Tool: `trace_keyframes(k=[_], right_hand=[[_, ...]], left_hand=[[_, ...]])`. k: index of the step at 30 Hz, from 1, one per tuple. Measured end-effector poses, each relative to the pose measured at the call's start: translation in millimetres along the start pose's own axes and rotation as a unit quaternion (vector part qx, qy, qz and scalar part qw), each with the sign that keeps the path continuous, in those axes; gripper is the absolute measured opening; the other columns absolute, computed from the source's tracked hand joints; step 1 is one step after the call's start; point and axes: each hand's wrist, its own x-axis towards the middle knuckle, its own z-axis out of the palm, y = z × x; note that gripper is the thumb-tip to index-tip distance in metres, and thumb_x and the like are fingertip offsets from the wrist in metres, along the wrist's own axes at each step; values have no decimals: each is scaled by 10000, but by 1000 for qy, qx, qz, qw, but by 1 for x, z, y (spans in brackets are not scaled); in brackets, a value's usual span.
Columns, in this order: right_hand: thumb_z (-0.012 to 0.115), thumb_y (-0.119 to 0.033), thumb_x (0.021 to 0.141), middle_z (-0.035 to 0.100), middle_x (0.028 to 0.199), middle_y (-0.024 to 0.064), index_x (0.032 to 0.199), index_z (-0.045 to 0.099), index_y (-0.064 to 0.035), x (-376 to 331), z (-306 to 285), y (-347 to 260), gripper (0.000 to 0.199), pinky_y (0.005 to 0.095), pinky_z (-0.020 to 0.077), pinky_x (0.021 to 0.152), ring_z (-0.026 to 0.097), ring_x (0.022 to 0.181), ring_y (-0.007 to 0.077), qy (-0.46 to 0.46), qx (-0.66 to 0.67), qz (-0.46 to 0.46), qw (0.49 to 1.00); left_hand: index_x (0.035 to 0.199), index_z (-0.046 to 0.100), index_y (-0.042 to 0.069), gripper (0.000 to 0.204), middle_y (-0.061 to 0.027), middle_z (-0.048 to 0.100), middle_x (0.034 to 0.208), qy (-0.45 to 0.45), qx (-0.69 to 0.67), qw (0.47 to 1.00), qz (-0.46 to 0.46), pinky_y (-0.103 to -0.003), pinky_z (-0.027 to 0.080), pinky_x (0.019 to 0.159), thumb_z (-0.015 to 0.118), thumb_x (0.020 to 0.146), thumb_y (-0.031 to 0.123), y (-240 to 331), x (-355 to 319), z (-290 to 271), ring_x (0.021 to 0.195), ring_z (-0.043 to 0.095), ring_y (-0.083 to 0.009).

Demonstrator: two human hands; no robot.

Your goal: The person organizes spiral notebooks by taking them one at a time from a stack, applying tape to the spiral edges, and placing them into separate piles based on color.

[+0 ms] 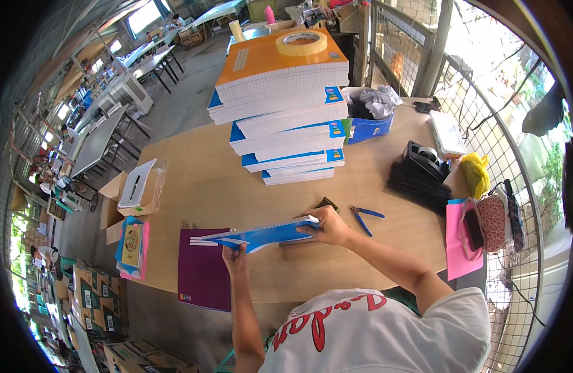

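Observation:
Both hands hold a few blue-covered spiral notebooks [271,235], tilted above the wooden table with the wire coil along their upper edge. My left hand [238,257] grips the lower left corner, thumb on the cover. At the other end my right hand [327,226] closes around the right corner. Below and left lies a purple spiral notebook [202,270], partly covered by the blue ones. Blue-handled pliers [365,217] rest open just right of my right hand. Behind that hand lies a small dark green object [327,203], partly hidden, its kind unclear.
A tall notebook stack [289,127], topped by a tape roll [302,43], rises at the table's [193,155] far side. A black tape dispenser [426,160], black strips [417,188] and a yellow bag [474,174] sit right. An open carton [132,193] stands left.

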Motion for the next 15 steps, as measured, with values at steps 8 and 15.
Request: trace_keyframes(k=[8,15], right_hand=[[826,-87,783,727,1098,107,1071,719,-14,-84,-47,81,315,355,522,926,667,1031,220,-2,175,100,980],[864,-35,735,745,1031,52,1112,720,-37,-122,-23,139,403,320,542,882,676,944,138,10,174,131,976]], left_hand=[[1411,517,62,632,-101,493,1438,-206,-1,976,-71,-349,459,1004,650,817,-108,-37,-22,59,1243,508,-162],[1490,430,67,701,-150,356,1561,16,87,995,49,-397,311,1137,657,827,65,-74,-51,50,1429,333,-255]])
